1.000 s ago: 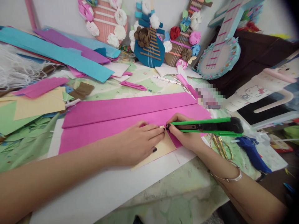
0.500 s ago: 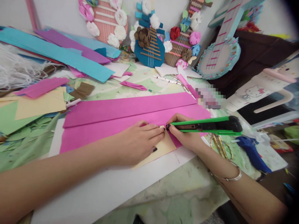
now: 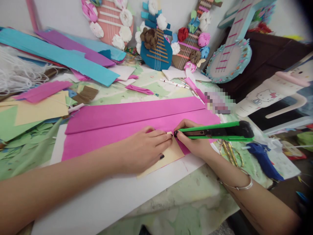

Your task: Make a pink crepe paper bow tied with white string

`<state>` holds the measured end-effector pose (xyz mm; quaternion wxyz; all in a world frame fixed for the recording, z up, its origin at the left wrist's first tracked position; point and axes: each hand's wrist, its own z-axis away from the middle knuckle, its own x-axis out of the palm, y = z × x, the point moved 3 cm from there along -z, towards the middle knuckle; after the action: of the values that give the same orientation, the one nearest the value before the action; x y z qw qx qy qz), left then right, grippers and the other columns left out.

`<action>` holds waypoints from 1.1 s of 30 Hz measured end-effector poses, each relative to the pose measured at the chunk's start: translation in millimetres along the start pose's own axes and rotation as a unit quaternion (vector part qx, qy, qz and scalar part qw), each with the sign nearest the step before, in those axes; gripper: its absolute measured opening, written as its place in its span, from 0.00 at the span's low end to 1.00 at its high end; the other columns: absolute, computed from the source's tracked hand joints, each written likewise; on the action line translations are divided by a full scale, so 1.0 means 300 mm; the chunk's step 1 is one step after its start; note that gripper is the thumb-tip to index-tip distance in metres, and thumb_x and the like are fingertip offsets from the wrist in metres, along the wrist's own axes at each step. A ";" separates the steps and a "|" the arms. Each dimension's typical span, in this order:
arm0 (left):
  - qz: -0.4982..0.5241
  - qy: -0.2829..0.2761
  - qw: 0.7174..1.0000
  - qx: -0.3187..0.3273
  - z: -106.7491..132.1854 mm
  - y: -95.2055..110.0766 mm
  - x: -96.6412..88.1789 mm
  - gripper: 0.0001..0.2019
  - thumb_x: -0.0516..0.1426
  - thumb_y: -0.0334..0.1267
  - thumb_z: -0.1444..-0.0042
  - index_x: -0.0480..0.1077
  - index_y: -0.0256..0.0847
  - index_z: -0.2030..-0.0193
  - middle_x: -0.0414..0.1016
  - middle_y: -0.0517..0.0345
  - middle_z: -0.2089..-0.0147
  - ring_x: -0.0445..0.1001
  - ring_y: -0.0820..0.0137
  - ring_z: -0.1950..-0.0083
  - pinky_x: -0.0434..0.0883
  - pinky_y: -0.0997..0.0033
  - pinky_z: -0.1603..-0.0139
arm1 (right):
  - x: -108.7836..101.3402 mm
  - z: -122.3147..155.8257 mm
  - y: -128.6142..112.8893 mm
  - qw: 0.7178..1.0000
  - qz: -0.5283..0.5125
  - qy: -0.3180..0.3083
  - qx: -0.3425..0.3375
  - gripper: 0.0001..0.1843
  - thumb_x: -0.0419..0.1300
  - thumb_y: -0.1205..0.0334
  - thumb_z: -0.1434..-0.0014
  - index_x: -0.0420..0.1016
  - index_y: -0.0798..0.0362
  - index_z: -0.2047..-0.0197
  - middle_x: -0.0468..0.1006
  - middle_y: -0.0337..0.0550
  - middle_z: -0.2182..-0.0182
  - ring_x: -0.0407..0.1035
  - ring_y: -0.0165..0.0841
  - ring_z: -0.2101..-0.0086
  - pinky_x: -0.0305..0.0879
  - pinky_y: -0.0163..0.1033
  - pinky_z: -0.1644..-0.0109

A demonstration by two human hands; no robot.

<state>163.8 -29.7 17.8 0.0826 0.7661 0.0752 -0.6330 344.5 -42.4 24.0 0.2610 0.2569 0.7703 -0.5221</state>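
I have the left hand (image 3: 140,148) laid flat on the card (image 3: 174,151), gripping nothing; the right hand (image 3: 195,144) is closed round the cutter (image 3: 220,131), blade tip hidden; the pink paper (image 3: 133,123) lies under the card, already folded; I see no piece cut free; how much remains, I cannot tell.

Shot from a single head-worn camera, above and behind the hands (image 3: 138,151), looking forward and down across the surface (image 3: 176,194); framed near enough to take in both forearms (image 3: 83,168), wide enough to reach the wall (image 3: 61,14) beyond the hands.
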 end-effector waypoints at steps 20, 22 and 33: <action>0.016 0.012 1.000 0.004 -0.001 -0.002 -0.001 0.21 0.44 0.38 0.36 0.58 0.36 0.38 0.61 0.48 0.36 0.60 0.63 0.37 0.54 0.62 0.42 | 0.000 0.002 -0.004 1.000 -0.008 -0.005 0.004 0.05 0.55 0.71 0.48 0.68 0.53 0.72 0.71 0.36 0.75 0.65 0.28 0.74 0.60 0.33 0.71; 0.024 0.010 1.000 0.004 -0.002 -0.004 -0.003 0.21 0.43 0.39 0.36 0.58 0.36 0.38 0.61 0.48 0.36 0.60 0.63 0.37 0.54 0.61 0.42 | -0.003 0.004 -0.005 1.000 -0.013 0.003 0.009 0.05 0.55 0.71 0.48 0.68 0.53 0.72 0.72 0.37 0.75 0.66 0.29 0.74 0.61 0.34 0.71; 0.049 0.011 0.999 -0.003 -0.005 -0.010 0.004 0.22 0.42 0.39 0.36 0.56 0.38 0.36 0.61 0.50 0.36 0.60 0.61 0.38 0.53 0.59 0.41 | -0.070 0.033 -0.031 0.990 -0.117 0.043 0.062 0.10 0.51 0.65 0.43 0.73 0.53 0.66 0.74 0.40 0.70 0.70 0.32 0.67 0.67 0.36 0.64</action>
<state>164.9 -26.5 16.7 0.1150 0.7757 0.0398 -0.6192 354.8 -57.2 41.0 0.1487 0.2032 0.7714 -0.5844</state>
